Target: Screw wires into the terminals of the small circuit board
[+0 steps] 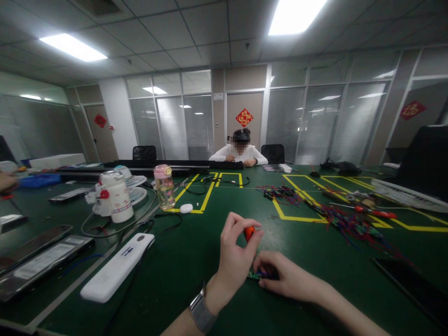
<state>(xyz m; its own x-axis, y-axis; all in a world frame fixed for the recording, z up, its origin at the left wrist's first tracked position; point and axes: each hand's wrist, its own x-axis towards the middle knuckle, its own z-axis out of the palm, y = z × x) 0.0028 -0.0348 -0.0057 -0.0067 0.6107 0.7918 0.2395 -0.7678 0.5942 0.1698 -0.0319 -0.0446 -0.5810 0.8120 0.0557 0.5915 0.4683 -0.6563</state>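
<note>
A: On the wide green matted surface, what's risky?

B: The right hand presses a small green circuit board flat; its fingers hide most of it. The left hand pinches an orange-handled screwdriver upright above it.

A: So?

B: The tip could slip off and scratch the board, I'd judge.

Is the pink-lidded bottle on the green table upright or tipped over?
Upright: the pink-lidded bottle stands on its base on the green table, lid on top.
</note>
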